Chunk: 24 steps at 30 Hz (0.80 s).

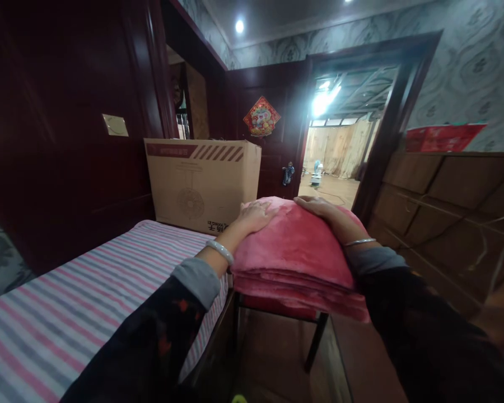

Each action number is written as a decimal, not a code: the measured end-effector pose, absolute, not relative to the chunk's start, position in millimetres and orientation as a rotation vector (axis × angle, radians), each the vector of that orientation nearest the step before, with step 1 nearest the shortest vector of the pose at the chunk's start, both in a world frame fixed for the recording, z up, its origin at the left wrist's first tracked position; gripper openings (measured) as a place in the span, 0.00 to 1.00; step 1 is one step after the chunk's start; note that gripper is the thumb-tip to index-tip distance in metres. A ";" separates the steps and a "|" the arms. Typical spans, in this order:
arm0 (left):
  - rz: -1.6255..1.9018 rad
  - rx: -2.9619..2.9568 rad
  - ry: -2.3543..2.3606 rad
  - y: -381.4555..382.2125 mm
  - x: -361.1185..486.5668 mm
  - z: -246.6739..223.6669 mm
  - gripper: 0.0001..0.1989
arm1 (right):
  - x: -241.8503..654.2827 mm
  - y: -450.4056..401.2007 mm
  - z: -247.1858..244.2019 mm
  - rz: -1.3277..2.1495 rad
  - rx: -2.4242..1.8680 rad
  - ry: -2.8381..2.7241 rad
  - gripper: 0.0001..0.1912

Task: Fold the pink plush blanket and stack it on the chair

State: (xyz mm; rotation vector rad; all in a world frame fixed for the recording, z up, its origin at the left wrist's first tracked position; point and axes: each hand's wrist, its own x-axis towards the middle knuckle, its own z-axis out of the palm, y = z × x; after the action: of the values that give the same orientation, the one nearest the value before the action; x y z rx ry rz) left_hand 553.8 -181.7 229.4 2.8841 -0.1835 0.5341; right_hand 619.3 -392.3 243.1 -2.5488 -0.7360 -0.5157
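Observation:
A folded pink blanket (294, 240) lies in thick layers on a red-seated chair (277, 309) with dark legs. My left hand (255, 215) rests flat on the upper left part of the blanket, fingers stretched out. On the far right part of the top, my right hand (317, 206) lies with its palm down and its fingers extended. Both hands touch the blanket's surface without gripping it. The blanket's far side is hidden from me.
A bed with a striped sheet (96, 285) is at the left. Behind it stands a large cardboard box (197, 184). Brown boxes (449, 196) are stacked at the right, with a red bag (445, 137) on top. Beyond the open doorway stands a fan (317, 173).

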 end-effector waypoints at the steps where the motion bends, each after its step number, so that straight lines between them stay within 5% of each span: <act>1: 0.557 2.898 -0.173 -181.4 545.8 231.5 0.29 | 621.2 -387.3 249.9 -0.500 -2.614 -0.683 0.25; 5: 0.651 2.898 -0.328 -192.1 519.4 231.1 0.28 | 601.2 -370.6 255.8 -0.642 -2.735 -0.750 0.30; 11: 0.540 2.946 -0.277 -212.2 507.1 203.6 0.40 | 572.8 -367.0 218.0 -0.733 -2.884 -0.925 0.30; 24: 0.544 2.920 -0.312 -210.8 505.0 201.7 0.39 | 601.1 -443.8 201.6 -0.743 -2.836 -0.690 0.32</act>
State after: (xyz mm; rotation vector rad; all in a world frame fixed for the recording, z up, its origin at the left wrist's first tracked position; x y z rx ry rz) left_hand 505.0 -210.8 201.7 2.9201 -0.3117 0.5443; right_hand 601.1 -443.8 201.6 -2.8360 -0.6897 -0.7433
